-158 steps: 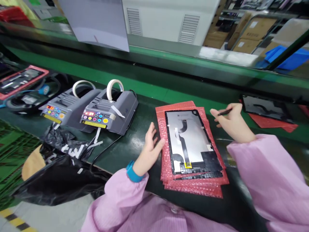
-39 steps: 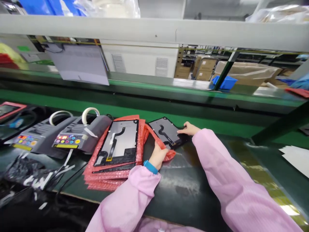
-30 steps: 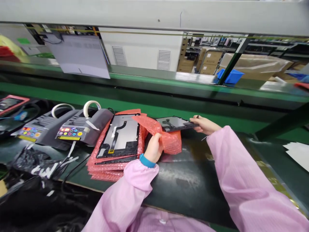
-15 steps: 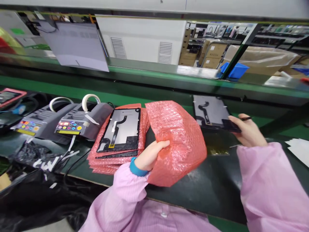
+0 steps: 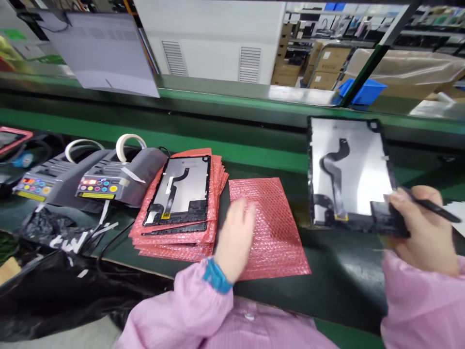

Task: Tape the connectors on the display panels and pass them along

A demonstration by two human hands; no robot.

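Observation:
A pink bubble-wrap bag (image 5: 276, 232) lies flat on the dark bench. Over its left edge is my left hand (image 5: 236, 237), blurred by motion, so its fingers are hard to make out. At the right, my right hand (image 5: 425, 228) grips the lower right corner of a screen panel (image 5: 352, 169), raised with its silver back and dark ribbon cable showing. A black pen-like tool (image 5: 438, 209) is also held in that hand. Left of the bag, another panel (image 5: 183, 186) rests on a stack of pink bubble-wrap bags (image 5: 214, 194).
Two grey tape dispensers (image 5: 125, 177) with white tape rolls stand at the left. Nearer are black plastic (image 5: 43, 230) and white tape scraps. A green ledge (image 5: 218, 104) runs along the bench's back. White paper (image 5: 459, 213) lies at the right edge.
The pink bag has gone from my left hand's grip to lying flat on the bench. My right hand has raised the panel off the bench, nearer the camera.

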